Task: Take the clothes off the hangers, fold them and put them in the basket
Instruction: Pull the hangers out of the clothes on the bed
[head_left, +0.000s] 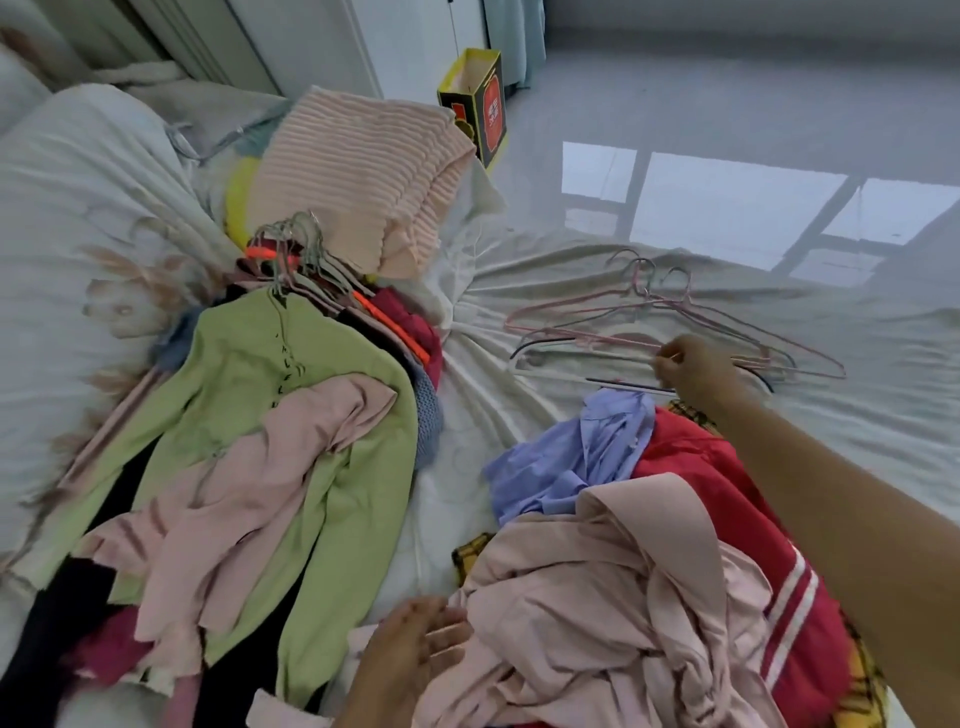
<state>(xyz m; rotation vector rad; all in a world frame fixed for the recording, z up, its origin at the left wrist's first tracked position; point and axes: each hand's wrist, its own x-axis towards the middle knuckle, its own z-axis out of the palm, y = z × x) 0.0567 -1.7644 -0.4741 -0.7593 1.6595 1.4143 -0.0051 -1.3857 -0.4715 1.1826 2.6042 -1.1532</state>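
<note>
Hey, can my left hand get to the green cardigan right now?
Probably yes. The left hand is open and looks empty, and the green cardigan lies close beside it; only a pink top drapes across its middle.

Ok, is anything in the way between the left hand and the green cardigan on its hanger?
Yes: a pink top lies draped across the green cardigan, covering its middle and one sleeve; its collar end is uncovered. The left hand is open, low beside the pink heap.
</note>
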